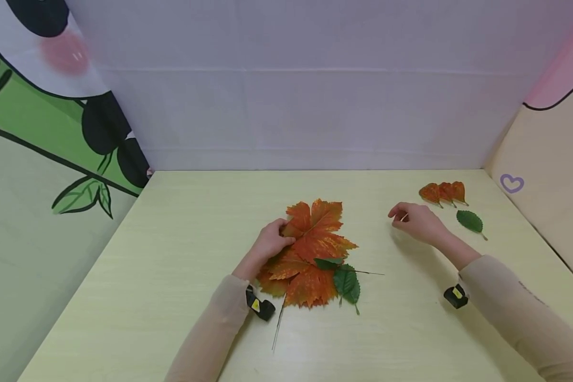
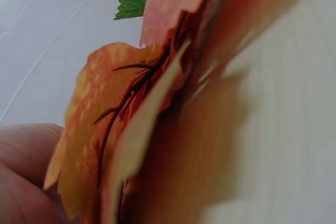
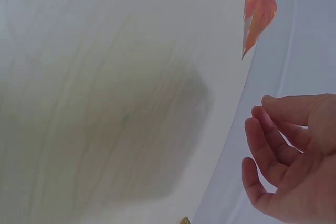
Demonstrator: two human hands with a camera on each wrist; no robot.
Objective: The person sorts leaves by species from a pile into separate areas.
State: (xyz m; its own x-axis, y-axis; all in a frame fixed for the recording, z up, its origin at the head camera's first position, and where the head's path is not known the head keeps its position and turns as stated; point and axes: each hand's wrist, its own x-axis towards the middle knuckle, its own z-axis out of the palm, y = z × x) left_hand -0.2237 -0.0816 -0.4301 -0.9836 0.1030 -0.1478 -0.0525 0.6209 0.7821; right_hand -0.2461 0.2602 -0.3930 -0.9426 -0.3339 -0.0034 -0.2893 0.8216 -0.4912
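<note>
One leaf bunch, grasped along its left edge

Beneath the leaf bunch, a pale table with faint grain. Behind the bunch, a creased lilac-white backdrop. Well off to its left, a wall panel painted with green, black and white shapes. Well off to its right, a beige panel with pink above. In front of the bunch and to its left, one beige sleeve; well to its right, a second sleeve of the same colour.

For the leaf bunch itself, a place mid-table: broad orange leaves overlapping, with dark-veined undersides in the left wrist view. At its left edge, the left hand, grasping, thumb over the upper leaf. To its right, well apart, the right hand: released, fingers loosely bent, raised above the table.

On the right side of the bunch, two green leaves. Well to its right, level with its back half, a loose green leaf. Also well right, about level with its far tip, three small orange leaves side by side. From its front, thin dark stems.
</note>
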